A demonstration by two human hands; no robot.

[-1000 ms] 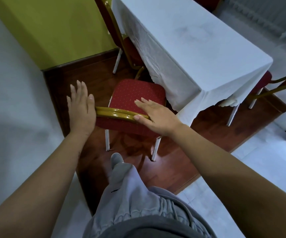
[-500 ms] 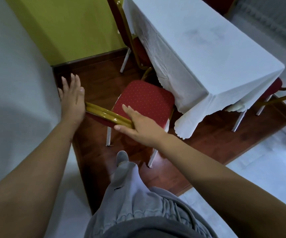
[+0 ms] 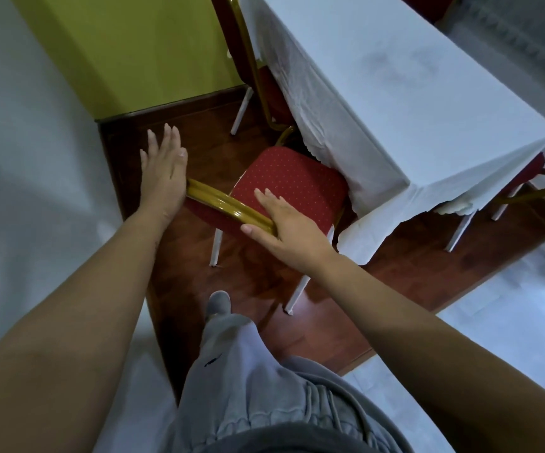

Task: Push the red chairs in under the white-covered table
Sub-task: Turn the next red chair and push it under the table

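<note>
— Dark wooden floor (image 3: 179,299), one white-covered bench (image 3: 405,103). How many red chairs?

— Three show. The nearest chair (image 3: 292,188) has its seat front at the cloth's edge.

— And the two hands?

— Left hand (image 3: 164,173) flat and open against the gold backrest's (image 3: 228,206) end; right hand (image 3: 284,225) open, draped over it.

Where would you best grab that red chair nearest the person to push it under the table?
Grip the gold top rail of the red chair from behind, one hand near each end. It faces the person, and the seat points toward the white-covered table. The left hand and right hand rest there, open.
</note>
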